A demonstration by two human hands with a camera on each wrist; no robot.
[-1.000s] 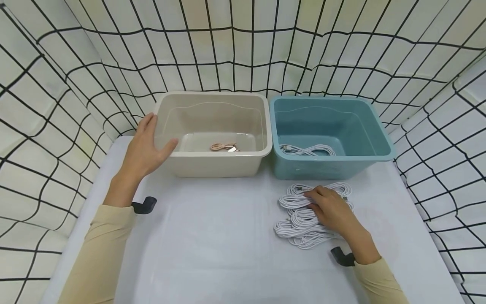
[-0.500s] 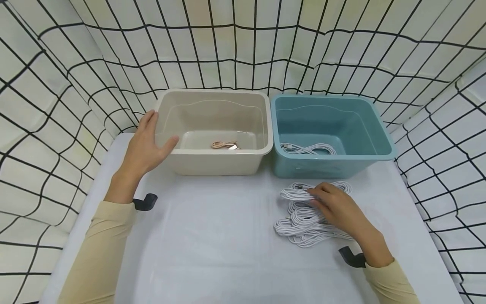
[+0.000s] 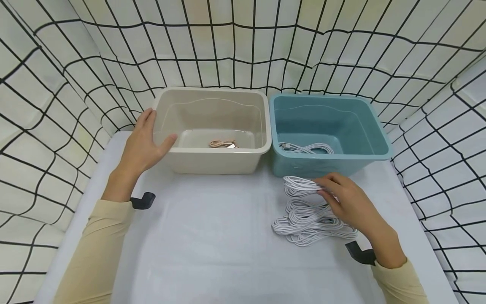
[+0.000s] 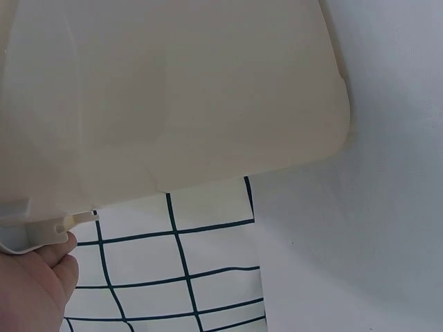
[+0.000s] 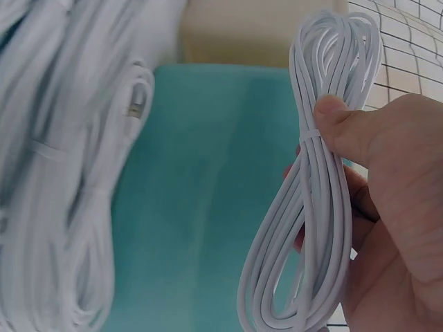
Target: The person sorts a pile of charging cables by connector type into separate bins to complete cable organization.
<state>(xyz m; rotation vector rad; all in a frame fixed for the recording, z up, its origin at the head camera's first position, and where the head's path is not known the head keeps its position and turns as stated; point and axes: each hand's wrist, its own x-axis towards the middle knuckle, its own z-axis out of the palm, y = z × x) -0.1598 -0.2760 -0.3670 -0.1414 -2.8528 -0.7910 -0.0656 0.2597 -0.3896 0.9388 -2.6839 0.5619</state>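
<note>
A coiled white cable bundle (image 3: pixel 299 186), tied around its middle, is pinched between the thumb and fingers of my right hand (image 3: pixel 351 207). The right wrist view shows the thumb across the white cable bundle (image 5: pixel 311 187) near its tie. Just below lies a pile of similar white cables (image 3: pixel 307 223) on the table. On the far left, my left hand (image 3: pixel 142 145) holds the left end of a beige bin (image 3: pixel 212 162), thumb over the rim. In the left wrist view, fingers (image 4: pixel 62 266) curl beneath that rim.
Beside the beige bin stands a teal bin (image 3: pixel 300 165) with coiled white cable (image 3: pixel 317 147) inside. A tan cable (image 3: pixel 220 144) lies in the beige bin. Black wire grid (image 3: pixel 243 46) over white cloth walls the white-covered table (image 3: pixel 212 245) at the back and sides.
My right hand has lifted one white cable bundle off the pile and moved it slightly up toward the teal bin. The left hand stays on the beige bin.
</note>
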